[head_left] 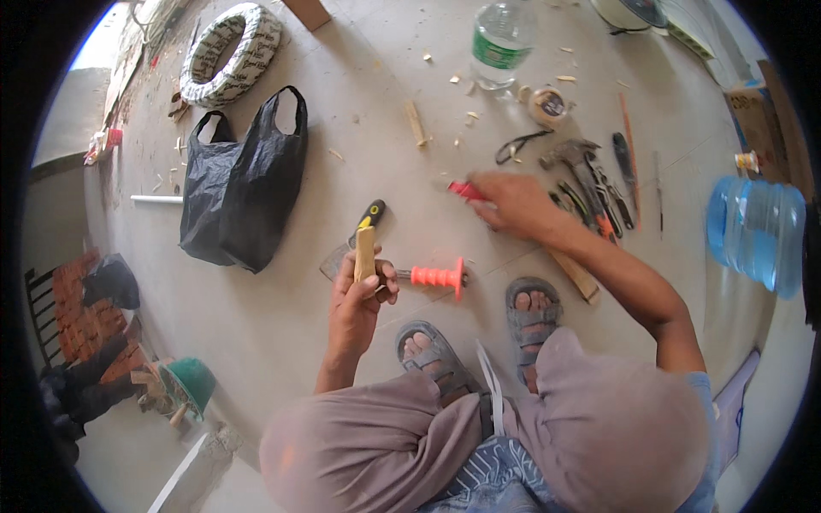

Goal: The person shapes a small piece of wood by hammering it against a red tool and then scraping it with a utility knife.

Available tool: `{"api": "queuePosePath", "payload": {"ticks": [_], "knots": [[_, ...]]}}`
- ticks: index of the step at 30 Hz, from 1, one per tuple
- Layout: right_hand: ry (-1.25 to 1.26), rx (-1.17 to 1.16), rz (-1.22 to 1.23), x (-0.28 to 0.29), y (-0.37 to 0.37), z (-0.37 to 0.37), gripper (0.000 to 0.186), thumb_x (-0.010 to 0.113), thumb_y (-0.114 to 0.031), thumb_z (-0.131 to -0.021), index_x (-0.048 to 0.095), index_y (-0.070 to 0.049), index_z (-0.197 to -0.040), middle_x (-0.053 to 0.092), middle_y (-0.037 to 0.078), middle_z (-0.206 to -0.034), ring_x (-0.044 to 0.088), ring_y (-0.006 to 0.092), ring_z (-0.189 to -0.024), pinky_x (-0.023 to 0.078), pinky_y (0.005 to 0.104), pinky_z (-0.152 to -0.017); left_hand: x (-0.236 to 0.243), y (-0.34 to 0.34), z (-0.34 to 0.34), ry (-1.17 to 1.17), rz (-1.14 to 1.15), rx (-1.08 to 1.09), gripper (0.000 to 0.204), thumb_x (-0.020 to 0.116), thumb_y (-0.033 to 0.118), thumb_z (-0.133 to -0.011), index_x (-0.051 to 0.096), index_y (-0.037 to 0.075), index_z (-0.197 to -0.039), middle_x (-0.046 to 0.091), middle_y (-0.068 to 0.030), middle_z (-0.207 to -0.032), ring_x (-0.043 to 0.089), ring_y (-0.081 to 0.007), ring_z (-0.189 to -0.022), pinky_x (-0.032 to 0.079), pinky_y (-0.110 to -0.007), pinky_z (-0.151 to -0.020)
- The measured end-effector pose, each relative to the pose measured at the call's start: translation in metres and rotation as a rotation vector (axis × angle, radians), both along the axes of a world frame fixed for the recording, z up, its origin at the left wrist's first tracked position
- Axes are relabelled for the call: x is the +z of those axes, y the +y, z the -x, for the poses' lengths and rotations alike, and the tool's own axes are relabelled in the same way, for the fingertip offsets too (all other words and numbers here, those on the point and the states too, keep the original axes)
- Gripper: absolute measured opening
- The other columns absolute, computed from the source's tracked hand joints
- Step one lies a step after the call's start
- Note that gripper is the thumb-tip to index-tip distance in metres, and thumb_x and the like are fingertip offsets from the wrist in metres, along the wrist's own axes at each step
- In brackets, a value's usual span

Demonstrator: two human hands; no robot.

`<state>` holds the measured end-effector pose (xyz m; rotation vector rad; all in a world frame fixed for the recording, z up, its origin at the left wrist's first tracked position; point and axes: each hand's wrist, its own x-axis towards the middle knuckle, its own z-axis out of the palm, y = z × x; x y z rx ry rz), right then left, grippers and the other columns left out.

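Note:
My left hand (355, 295) grips a small wood block (365, 255), held upright between thumb and fingers. Closed around a red-handled tool (467, 191), my right hand (513, 203) is out ahead and to the right; the tool's tip is too blurred to name. Behind the left hand, a scraper (338, 259) with a black and yellow handle lies on the floor. Just right of that hand is a chisel with an orange hand guard (438, 276). Beside my right hand lie a claw hammer (581, 167) and several other hand tools.
A black plastic bag (244, 184) stands at left, with a wrapped coil (231, 53) behind it. Wood chips and a wood strip (415, 124) litter the floor. A water bottle (503, 47) and a tape roll (547, 107) stand ahead; a large blue jug (754, 235) sits at far right.

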<state>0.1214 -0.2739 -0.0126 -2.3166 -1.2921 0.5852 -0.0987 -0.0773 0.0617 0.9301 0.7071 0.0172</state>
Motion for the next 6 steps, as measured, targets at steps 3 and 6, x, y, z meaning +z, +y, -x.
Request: {"api": "queuePosePath", "payload": {"ticks": [3, 6], "knots": [[-0.098, 0.113, -0.047, -0.016, 0.043, 0.011, 0.022, 0.067, -0.023, -0.084, 0.057, -0.011, -0.100, 0.055, 0.010, -0.085, 0.062, 0.0282, -0.081, 0.052, 0.0412, -0.065, 0.006, 0.020, -0.018, 0.098, -0.260, -0.131, 0.052, 0.053, 0.017, -0.093, 0.038, 0.003, -0.140, 0.048, -0.0022, -0.085, 0.046, -0.0089, -0.069, 0.041, -0.025, -0.062], [-0.063, 0.165, 0.033, -0.024, 0.072, 0.009, 0.023, 0.066, -0.024, -0.086, 0.058, -0.011, -0.103, 0.057, 0.011, -0.094, 0.063, 0.0305, -0.083, 0.053, 0.0431, -0.068, 0.019, 0.044, -0.031, 0.162, -0.350, -0.262, 0.053, 0.050, 0.020, -0.097, 0.034, 0.007, -0.146, 0.044, -0.0004, -0.088, 0.042, -0.0067, -0.070, 0.041, -0.024, -0.062]]}}
